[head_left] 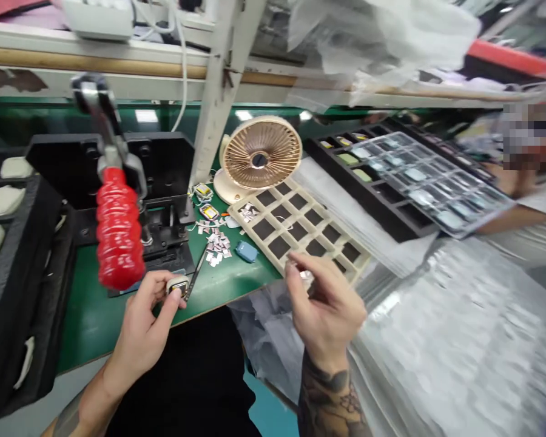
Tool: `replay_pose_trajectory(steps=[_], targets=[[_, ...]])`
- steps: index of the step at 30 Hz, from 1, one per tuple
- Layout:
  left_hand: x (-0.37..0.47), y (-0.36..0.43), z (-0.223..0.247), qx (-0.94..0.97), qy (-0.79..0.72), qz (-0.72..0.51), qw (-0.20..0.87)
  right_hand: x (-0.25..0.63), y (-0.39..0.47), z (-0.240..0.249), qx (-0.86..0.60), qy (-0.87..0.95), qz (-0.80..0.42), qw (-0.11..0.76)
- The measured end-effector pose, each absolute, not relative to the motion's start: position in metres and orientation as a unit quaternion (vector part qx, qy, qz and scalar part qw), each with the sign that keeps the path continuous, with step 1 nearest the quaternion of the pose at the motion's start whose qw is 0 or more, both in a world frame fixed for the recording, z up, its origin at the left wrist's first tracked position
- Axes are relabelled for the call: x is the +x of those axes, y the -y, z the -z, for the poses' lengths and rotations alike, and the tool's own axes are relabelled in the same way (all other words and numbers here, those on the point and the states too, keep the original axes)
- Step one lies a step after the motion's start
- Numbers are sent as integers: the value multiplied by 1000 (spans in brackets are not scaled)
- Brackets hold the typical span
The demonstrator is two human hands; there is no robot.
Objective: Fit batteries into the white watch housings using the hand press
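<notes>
My left hand (141, 331) pinches a small cream-coloured device casing (177, 284) near the table's front edge; dark and yellow parts show inside it. My right hand (325, 303) is closed, thumb and forefinger together, over the near edge of a beige compartment tray (273, 252). Whatever it pinches is hidden, though something shiny shows behind the fingers. Beside the left hand lie dark tweezers (197, 270). Small pale pieces (218, 244) are scattered beyond them, next to a blue casing (246, 251). Two open units with yellow parts (209, 212) lie farther back.
A press with a red handle (119, 227) stands at left, beside a black foam tray (22, 291) of cream casings. A fan (260, 155) stands behind the beige tray. At right are a black tray (373, 203), a clear blister tray (437, 176), plastic sheeting (464, 340) and another person.
</notes>
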State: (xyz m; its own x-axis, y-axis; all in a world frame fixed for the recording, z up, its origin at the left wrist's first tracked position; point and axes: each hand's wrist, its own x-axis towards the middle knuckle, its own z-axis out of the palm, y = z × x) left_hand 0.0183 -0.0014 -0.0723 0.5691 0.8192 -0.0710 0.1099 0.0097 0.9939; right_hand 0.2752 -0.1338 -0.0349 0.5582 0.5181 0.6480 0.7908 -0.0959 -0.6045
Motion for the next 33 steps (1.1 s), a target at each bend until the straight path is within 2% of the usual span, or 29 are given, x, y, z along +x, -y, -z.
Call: replay_pose_trajectory(steps=[5, 12, 19, 25, 29, 33], targets=[[19, -2, 67, 723, -350, -267, 533, 224, 103, 56, -604, 501, -64, 617], [24, -2, 65, 748, -319, -291, 504, 210, 86, 62, -550, 528, -174, 624], [21, 0, 67, 674, -348, -312, 572, 209, 86, 75, -564, 463, -218, 648], [19, -1, 71, 666, -347, -366, 550, 191, 81, 79, -560, 402, -265, 674], [21, 1, 68, 616, -335, -366, 612, 193, 77, 73, -563, 453, -221, 655], [21, 2, 68, 631, -328, -366, 600, 199, 76, 67, -575, 509, -209, 605]])
